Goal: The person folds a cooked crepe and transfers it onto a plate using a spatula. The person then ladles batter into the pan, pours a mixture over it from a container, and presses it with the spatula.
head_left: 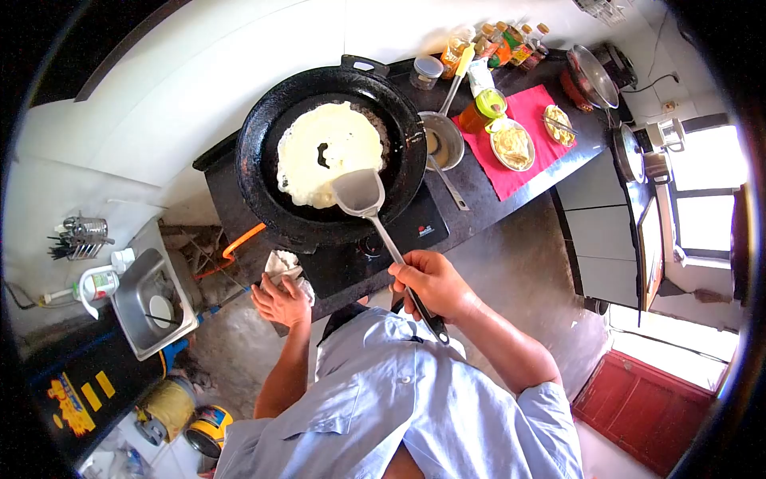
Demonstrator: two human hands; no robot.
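A pale, thin egg sheet (335, 148) with a ragged hole lies in the big black wok (254, 160). My right hand (435, 283) is closed round the dark-ended handle of a metal spatula (361, 193). The spatula's blade rests at the near edge of the egg sheet; whether it is underneath cannot be made out. My left hand (284, 303) has its fingers on a crumpled whitish cloth (283, 263) at the counter's front edge, just below the wok. What lies beneath the cloth is hidden.
Right of the wok stand a small saucepan (453, 137) with a ladle and a jar with a green lid (490, 104). Bowls of food (511, 148) sit on a red cloth (504, 182). Bottles (504, 46) line the wall. A sink (144, 299) is at left.
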